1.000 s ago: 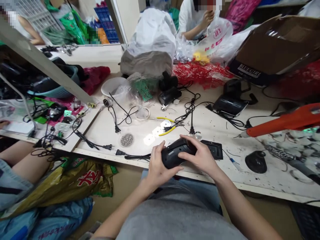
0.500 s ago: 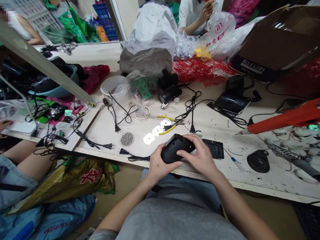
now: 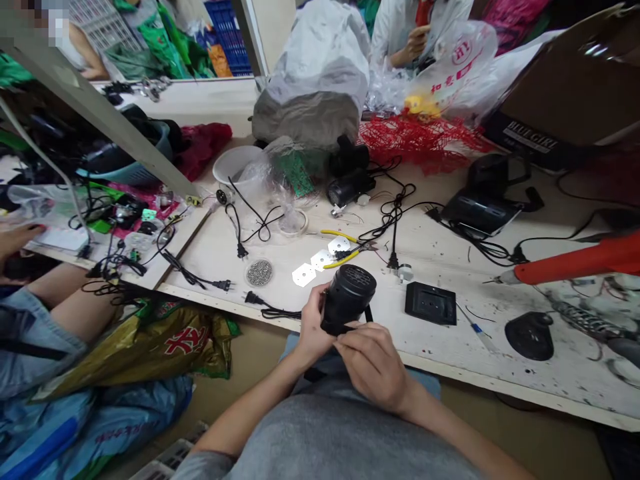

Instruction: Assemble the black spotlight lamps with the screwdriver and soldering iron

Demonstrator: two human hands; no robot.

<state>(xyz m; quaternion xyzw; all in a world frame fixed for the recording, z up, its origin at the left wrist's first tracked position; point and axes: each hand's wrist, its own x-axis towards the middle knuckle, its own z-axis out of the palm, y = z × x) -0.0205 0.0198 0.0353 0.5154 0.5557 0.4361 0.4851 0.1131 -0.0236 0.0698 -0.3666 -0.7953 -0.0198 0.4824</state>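
Observation:
My left hand (image 3: 314,327) grips the side of a black plastic housing (image 3: 347,300), and its round slotted end faces up. My right hand (image 3: 373,363) closes around the lower end of the housing, just off the table's front edge. Near the housing lie several white hexagonal pieces (image 3: 303,274) and yellow-handled pliers (image 3: 343,250). A black square plate (image 3: 430,303) sits to the right of my hands. A black power cord with a plug (image 3: 255,299) runs along the table edge to the left of my left hand.
A dish of small metal beads (image 3: 259,273) and tangled black cords (image 3: 393,223) lie on the white workbench (image 3: 440,347). An orange hot-air tool (image 3: 575,263) points left at the right side. A co-worker's hand (image 3: 15,240) rests at the far left, and bags (image 3: 155,340) lie on the floor.
The black housing has turned so its slotted end faces up. My right hand has moved down toward me, leaving the black plate uncovered. The camera view has shifted slightly.

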